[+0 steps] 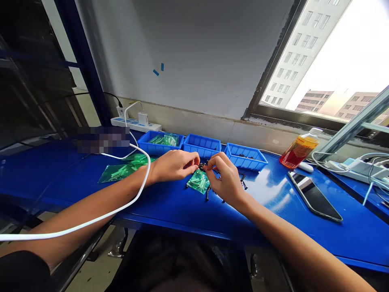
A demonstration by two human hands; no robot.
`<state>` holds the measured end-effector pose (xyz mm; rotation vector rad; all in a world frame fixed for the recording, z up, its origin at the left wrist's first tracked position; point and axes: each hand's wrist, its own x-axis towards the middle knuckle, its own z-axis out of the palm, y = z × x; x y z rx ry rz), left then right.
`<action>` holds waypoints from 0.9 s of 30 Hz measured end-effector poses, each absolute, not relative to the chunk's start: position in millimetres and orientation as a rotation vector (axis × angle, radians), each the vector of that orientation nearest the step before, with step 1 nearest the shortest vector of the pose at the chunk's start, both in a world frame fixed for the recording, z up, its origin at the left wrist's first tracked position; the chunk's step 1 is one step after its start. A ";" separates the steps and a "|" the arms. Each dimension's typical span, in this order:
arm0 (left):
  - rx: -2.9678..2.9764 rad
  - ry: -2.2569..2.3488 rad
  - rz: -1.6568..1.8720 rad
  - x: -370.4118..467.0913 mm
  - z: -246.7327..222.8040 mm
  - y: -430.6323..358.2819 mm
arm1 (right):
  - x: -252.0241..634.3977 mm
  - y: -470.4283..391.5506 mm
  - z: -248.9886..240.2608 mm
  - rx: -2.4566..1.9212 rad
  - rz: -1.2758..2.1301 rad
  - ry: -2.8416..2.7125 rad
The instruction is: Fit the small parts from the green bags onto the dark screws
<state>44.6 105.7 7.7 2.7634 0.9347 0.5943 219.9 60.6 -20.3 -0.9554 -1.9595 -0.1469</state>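
Observation:
Over the blue table (170,211), my left hand (174,165) is closed in a pinch just above a small green plastic bag (199,181) with pale strip-shaped pieces inside. My right hand (226,178) comes in from the other side, thumb and forefinger pinched together near the bag's upper right. Dark small parts show between the two sets of fingertips; exactly what each hand grips is too small to tell. Loose black screws (244,182) lie around the bag, partly hidden by my right hand.
Behind my hands stand three blue bins: one with green bags (164,139), a middle bin (202,146), and one with dark small parts (246,157). More green bags (117,172) lie left. A white cable (146,178) crosses my left forearm. At right are a drink bottle (299,150) and phone (316,196).

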 end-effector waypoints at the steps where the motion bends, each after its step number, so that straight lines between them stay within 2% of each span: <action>1: 2.764 0.933 0.597 44.2 7.8 105.8 | 220.0 60.7 -20.2 -0.958 -0.148 -1.962; 27: 2.778 0.900 0.598 44.2 8.3 104.7 | 219.9 61.4 -20.7 -0.971 -0.159 -1.954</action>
